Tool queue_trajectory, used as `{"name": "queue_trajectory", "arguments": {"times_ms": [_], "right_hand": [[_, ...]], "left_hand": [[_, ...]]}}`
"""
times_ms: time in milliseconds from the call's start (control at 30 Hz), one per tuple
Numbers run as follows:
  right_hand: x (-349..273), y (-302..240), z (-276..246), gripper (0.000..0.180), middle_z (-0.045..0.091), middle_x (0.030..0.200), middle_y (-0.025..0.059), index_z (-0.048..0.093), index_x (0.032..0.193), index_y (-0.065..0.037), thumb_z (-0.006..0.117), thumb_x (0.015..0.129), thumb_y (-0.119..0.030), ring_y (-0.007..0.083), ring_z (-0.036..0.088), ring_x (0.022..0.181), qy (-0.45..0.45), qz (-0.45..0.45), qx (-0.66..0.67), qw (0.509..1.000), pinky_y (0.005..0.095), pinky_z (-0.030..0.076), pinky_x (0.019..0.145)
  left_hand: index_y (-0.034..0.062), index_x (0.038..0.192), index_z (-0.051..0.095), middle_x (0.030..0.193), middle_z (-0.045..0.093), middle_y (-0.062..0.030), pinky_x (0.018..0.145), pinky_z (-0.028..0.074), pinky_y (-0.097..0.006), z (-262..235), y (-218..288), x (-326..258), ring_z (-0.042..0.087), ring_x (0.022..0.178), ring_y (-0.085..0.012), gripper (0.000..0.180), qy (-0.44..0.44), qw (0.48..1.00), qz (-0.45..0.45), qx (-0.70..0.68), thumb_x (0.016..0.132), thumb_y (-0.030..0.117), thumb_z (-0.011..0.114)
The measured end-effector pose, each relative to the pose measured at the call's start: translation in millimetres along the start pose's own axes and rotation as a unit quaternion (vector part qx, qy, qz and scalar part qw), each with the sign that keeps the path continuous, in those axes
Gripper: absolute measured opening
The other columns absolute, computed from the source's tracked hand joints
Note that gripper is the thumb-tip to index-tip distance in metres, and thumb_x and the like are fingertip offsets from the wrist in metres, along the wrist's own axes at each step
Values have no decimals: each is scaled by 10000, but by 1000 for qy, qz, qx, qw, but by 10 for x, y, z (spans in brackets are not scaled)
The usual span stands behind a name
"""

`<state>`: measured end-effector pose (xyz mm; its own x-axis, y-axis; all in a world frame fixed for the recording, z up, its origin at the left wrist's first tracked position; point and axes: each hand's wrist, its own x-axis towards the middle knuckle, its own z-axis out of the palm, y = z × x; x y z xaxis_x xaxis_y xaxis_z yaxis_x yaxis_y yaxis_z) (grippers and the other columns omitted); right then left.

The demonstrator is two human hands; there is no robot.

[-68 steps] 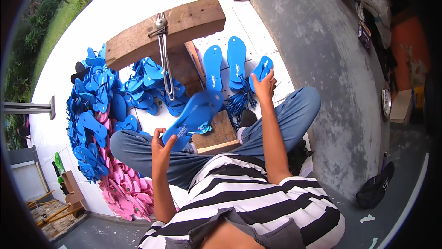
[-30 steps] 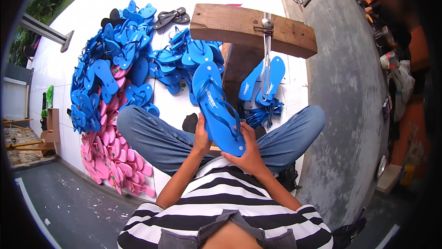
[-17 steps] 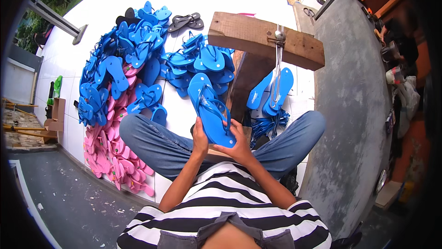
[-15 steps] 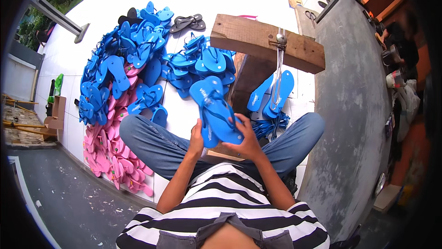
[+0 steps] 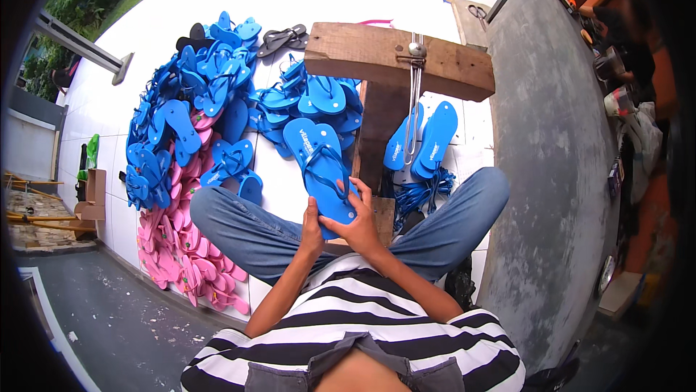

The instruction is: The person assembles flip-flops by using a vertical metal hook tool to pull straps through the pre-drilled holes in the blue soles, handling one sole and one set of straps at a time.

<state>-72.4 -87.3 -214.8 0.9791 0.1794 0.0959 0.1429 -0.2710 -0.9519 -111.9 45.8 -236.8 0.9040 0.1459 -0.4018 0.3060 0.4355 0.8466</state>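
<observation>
A pair of blue flip-flops point(image 5: 319, 167) is held over my lap, toes pointing away from me, one seemingly stacked on the other. My left hand point(image 5: 312, 231) is closed on their left edge near the heel. From the right, my right hand point(image 5: 361, 222) wraps round the heel end, its fingers by the strap. Just beyond stands a wooden stand with a thick crossbeam point(image 5: 362, 55). A long looped metal tool point(image 5: 412, 109) hangs over that beam. Right of the stand lie blue soles point(image 5: 438, 138) and a bundle of blue straps point(image 5: 426, 193).
A big heap of blue flip-flops point(image 5: 174, 127) lies on the left, with pink flip-flops point(image 5: 185, 254) along its near side. A smaller blue pile point(image 5: 326, 95) sits before the stand. Dark flip-flops point(image 5: 283, 40) lie farther off. Another person point(image 5: 627, 44) is at far right.
The two flip-flops were fanned apart and now lie lined up, one over the other. Both hands have come closer together at the heel end.
</observation>
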Motion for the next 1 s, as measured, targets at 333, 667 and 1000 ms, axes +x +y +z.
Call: {"name": "queue_trajectory", "arguments": {"times_ms": [333, 667, 1000], "right_hand": [[39, 113, -220, 964, 342, 1475, 159, 368, 1489, -106, 876, 692, -299, 335, 383, 1366, -100, 10, -25, 995, 423, 411, 1060], [-100, 502, -233, 629, 510, 1284, 98, 446, 1402, -69, 754, 868, -192, 175, 526, 1150, 17, 142, 256, 956, 305, 487, 868], [-187, 912, -410, 229, 687, 869, 44, 645, 1062, -16, 630, 951, -216, 106, 634, 803, 78, 226, 170, 956, 256, 495, 716]], "left_hand": [[-39, 1253, 554, 1107, 658, -112, 875, 517, -309, -8, 144, 157, 637, 987, -175, 513, -20, 996, -47, 69, 882, 277, 714], [4, 1293, 472, 1179, 609, -123, 893, 516, -339, 48, 1106, 1473, 622, 1024, -186, 552, 13, 992, 117, -54, 874, 253, 730], [91, 1480, 250, 1575, 134, -250, 900, 544, -410, -539, 680, 2320, 511, 1258, -395, 787, 99, 988, 0, -115, 881, 329, 700]]}}
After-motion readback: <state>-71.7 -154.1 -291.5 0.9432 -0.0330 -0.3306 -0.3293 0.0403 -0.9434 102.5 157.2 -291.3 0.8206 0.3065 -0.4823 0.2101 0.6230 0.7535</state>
